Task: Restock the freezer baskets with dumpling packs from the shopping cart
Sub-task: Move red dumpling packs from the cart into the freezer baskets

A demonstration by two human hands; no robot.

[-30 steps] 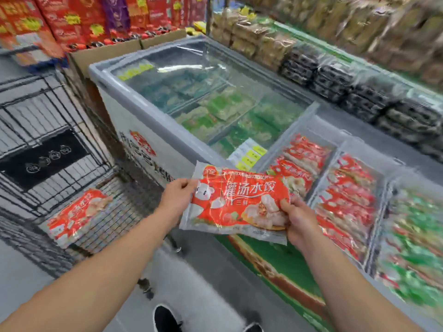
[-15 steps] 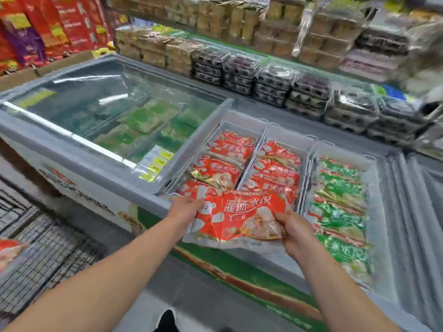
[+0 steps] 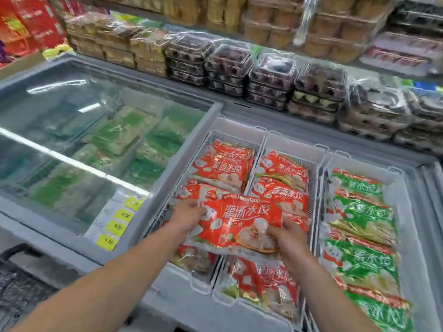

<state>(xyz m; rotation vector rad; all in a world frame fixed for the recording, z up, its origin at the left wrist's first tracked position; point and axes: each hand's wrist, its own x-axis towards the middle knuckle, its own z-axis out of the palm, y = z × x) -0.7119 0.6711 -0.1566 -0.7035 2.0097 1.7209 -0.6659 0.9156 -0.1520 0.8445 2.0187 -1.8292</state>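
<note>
Over the open freezer baskets (image 3: 239, 137), the left hand (image 3: 188, 215) and right hand (image 3: 288, 237) each gripped an end of a red dumpling pack (image 3: 236, 226), held flat, apparently for laying onto the stacked red packs (image 3: 223, 165).

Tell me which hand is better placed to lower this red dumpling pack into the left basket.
Left, probably. The left hand grips the red dumpling pack right above the left basket, while the right hand holds the end overhanging the middle basket.
</note>
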